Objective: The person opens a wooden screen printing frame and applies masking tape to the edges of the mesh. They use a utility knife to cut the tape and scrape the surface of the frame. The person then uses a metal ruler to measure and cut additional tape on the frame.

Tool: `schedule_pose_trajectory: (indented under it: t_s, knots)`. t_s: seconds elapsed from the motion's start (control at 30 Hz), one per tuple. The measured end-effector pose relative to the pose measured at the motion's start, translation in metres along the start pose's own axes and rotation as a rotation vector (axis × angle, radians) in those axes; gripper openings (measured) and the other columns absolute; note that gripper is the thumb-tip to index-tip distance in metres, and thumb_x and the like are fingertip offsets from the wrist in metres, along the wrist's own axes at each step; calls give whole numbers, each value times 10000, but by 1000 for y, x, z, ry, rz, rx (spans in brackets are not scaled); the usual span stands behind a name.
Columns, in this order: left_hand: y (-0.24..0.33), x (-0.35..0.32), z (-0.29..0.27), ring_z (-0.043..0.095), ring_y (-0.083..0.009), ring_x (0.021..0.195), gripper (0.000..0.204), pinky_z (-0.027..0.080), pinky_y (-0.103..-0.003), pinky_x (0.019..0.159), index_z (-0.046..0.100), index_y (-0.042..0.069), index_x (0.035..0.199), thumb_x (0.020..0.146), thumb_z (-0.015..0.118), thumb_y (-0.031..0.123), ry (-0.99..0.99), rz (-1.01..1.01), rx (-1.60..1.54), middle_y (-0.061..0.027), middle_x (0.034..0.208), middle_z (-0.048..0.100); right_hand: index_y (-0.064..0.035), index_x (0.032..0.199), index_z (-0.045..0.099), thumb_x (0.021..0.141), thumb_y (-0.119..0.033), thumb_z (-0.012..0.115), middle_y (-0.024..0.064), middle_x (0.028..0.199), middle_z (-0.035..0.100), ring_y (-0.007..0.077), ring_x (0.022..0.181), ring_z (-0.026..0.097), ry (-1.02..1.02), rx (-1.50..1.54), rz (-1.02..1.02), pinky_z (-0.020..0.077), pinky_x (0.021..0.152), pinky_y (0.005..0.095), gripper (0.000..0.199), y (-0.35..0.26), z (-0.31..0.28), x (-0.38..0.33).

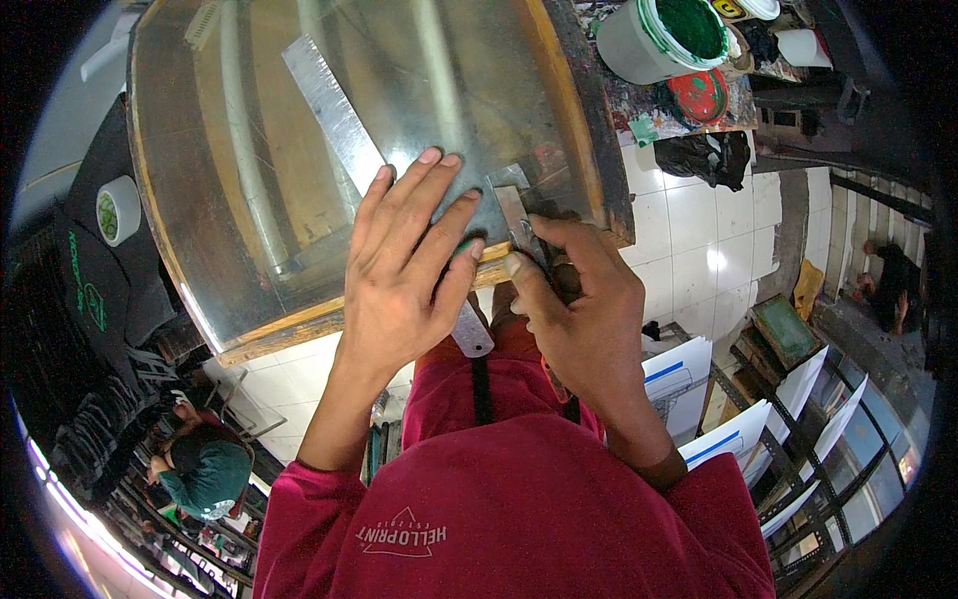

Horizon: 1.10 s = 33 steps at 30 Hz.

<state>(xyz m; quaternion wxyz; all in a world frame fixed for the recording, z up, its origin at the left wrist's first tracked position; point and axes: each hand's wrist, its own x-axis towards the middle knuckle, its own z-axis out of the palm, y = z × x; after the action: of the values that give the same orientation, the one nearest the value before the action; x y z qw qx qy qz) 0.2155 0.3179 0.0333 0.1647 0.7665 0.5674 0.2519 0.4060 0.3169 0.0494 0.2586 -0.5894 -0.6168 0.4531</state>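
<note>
- Pressing flat at the centre of the frame, the left hand [404,270] is lying palm-down with its fingers spread on the metal ruler [344,125], which is running diagonally from the upper left of the frame down to the person's chest.
- The ruler is lying on the glass sheet [259,180], a large clear pane filling the upper middle of the frame and resting in a wooden frame [289,324].
- Just right of centre, the right hand [584,309] is curling its fingers together, thumb and forefinger pinching a small cutting tool [517,222] that is touching the glass right beside the ruler's edge.
- Both hands are sitting close together, nearly touching, near the lower edge of the pane.
- Up in the upper right, a white bucket of green paint [664,35] is standing on a stained workbench [639,105], with a red lid [699,95] just below it.
- Over at the left edge, a roll of tape [118,210] is resting on dark cloth.
- Down in the lower left, another person in a green cap [212,474] is bending over.
</note>
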Motion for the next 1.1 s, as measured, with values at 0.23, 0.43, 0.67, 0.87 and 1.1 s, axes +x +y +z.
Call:
schedule_pose_trajectory:
  t_s: [0.23,0.43,0.67,0.87,1.1]
  knots:
    - [3,2,-1,500,-339,1395,418,332,-542,1173,709,25,1218,815,753,126,-35,0,20,-172,1438,578,55,1216,620,925,3,694,174,1021,668,172,741,738,4,27,11,590,602,265,304,2,2,-1]
    - [5,2,-2,448,-349,1423,498,316,-554,1170,691,70,1301,822,753,192,-93,3,50,-170,1501,517,58,1222,615,932,-2,695,174,1030,671,170,746,738,4,11,3,585,580,252,307,1,2,0]
    - [4,1,-2,431,-341,1432,496,293,-549,1181,687,91,1325,842,726,203,-109,-9,45,-151,1528,497,46,1225,616,936,5,689,146,1023,670,142,739,725,-10,85,37,586,577,236,301,5,3,-2]
    - [2,1,-3,420,-337,1436,454,279,-546,1185,696,93,1318,871,676,172,-123,-22,28,-133,1543,491,38,1233,620,931,18,692,140,1054,665,137,752,718,-10,136,6,592,592,236,312,8,4,-1]
    - [-1,0,-3,423,-333,1438,427,281,-536,1183,706,87,1302,882,651,144,-113,-3,14,-135,1544,493,-17,1149,660,844,-30,743,189,1025,702,335,919,727,59,229,21,570,777,402,316,14,8,-3]
